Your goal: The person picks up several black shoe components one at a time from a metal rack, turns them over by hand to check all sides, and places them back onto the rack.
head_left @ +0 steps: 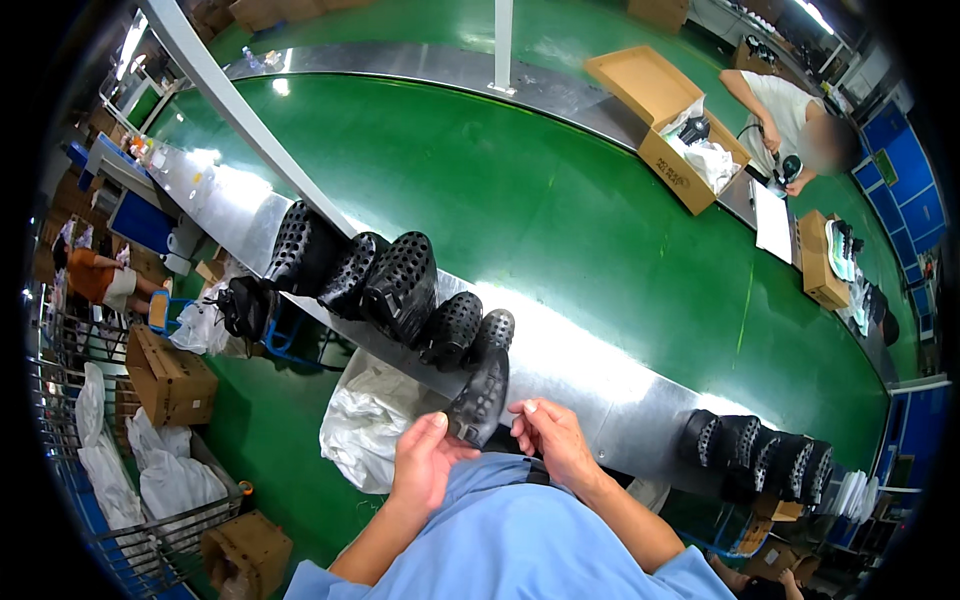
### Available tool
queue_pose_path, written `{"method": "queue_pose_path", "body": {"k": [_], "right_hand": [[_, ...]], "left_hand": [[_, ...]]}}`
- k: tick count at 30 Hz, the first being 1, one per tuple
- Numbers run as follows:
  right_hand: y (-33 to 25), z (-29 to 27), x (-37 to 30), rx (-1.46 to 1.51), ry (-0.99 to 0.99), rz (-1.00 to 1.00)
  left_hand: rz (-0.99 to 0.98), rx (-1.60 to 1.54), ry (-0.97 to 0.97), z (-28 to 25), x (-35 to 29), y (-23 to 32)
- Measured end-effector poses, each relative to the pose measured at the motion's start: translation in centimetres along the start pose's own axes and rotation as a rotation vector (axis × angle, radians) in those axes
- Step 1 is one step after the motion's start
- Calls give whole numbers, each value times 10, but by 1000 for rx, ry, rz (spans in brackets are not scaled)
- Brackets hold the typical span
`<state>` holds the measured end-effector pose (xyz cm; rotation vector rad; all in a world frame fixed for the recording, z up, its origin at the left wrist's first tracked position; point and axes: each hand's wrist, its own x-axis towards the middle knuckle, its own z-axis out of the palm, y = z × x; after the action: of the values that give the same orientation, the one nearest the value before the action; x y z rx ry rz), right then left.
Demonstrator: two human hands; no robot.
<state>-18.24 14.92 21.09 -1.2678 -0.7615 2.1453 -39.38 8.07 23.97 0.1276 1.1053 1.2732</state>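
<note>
A dark shoe [482, 398], dotted with round spots like holes or studs, is tilted in front of my waist at the bench's near edge. My left hand [426, 460] grips its lower end, thumb on top and the other fingers partly hidden beneath. Just right of the shoe, my right hand [556, 440] has its fingers curled in a pinch; whether anything small is between them I cannot make out. Beyond the held shoe stands a similar dotted shoe [495, 328]. More black dotted shoes [402, 285] line the metal bench [560, 345] toward the left.
Several black shoes [765, 455] stand on the bench at right. A white bag [370, 415] hangs below its near edge. Across the green belt [600, 270], a person [790, 115] handles a shoe beside an open carton [680, 165]. A white post [250, 110] rises at left.
</note>
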Motion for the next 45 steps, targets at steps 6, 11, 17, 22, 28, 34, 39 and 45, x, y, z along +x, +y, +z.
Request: {"method": "queue_pose_path", "body": {"k": [6, 11, 17, 22, 28, 34, 39, 45], "right_hand": [[6, -10, 5, -65, 100, 9], [16, -25, 4, -41, 146, 24], [22, -39, -1, -38, 171, 5], [20, -45, 3, 27, 199, -14], [20, -39, 6, 11, 178, -5], [23, -37, 4, 18, 188, 9], [23, -38, 8, 38, 204, 2], [23, -36, 12, 6, 189, 13]], "left_hand": [[918, 1174, 407, 18, 31, 26], [1161, 1409, 406, 25, 73, 35], [883, 1107, 426, 21, 57, 32], [1212, 1458, 435, 12, 58, 35], [1187, 1495, 427, 16, 92, 19], [1033, 1585, 413, 6, 99, 3], [978, 1590, 467, 1, 108, -5], [1103, 1524, 466, -5, 110, -7]]}}
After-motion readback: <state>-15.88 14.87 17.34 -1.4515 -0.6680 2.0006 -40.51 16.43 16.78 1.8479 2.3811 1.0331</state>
